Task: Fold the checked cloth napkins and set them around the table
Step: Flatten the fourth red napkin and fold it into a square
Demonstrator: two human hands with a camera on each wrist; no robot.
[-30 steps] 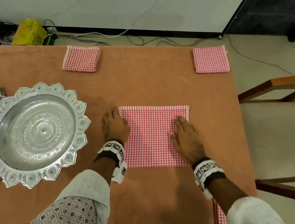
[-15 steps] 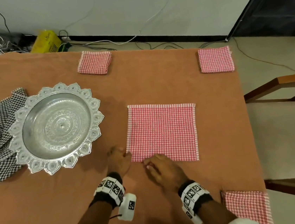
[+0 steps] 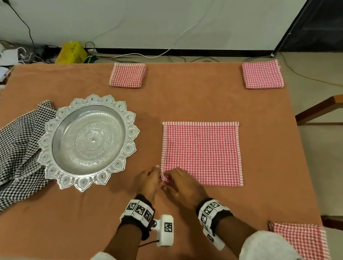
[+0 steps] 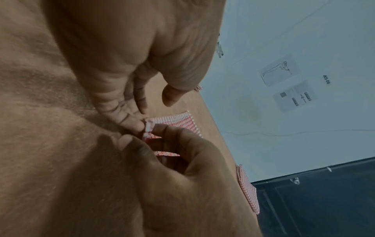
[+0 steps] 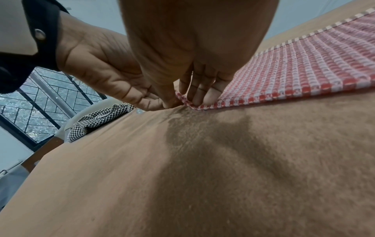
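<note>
Red-white checked napkin (image 3: 201,154) flat at frame centre, striped edges; left hand (image 3: 148,182) and right hand (image 3: 181,184) together, pinching lower-left corner.

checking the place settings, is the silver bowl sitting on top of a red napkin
No, the silver bowl overlaps the black checked cloth, not a red napkin.

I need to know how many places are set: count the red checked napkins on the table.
4. Folded napkin at the far edge, folded one at the far right corner, another at the near right corner, and the open napkin mid-table. None looks hidden.
</note>
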